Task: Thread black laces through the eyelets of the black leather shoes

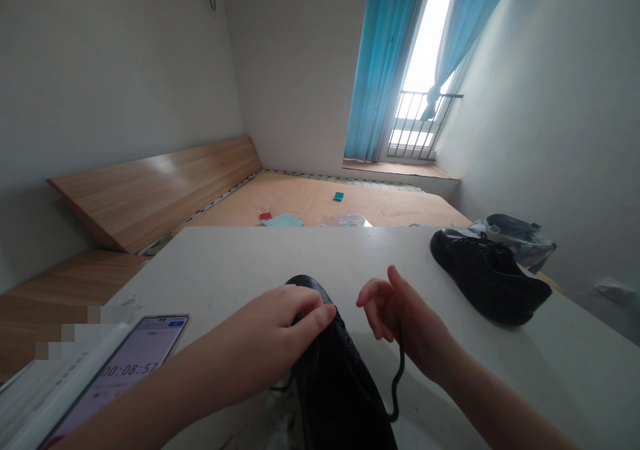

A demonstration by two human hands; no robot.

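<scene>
A black lace-up shoe (335, 383) stands at the near edge of the white table, its toe pointing away from me. My left hand (295, 317) is closed on its front part, thumb over the lacing and fingers curled at the side. Just right of the shoe, my right hand (400, 317) is raised with the thumb up and the fingers partly curled. A black shoelace (397, 383) rises from the shoe into this hand's palm; its hold there is partly hidden. The matching black shoe (490, 277) rests at the table's right side.
A phone (135, 363) showing a timer lies at the left, beside a white item partly blurred out. The white table (240, 257) meets a bed (300, 187) with small coloured items on it. A grey bag (525, 233) is behind the second shoe.
</scene>
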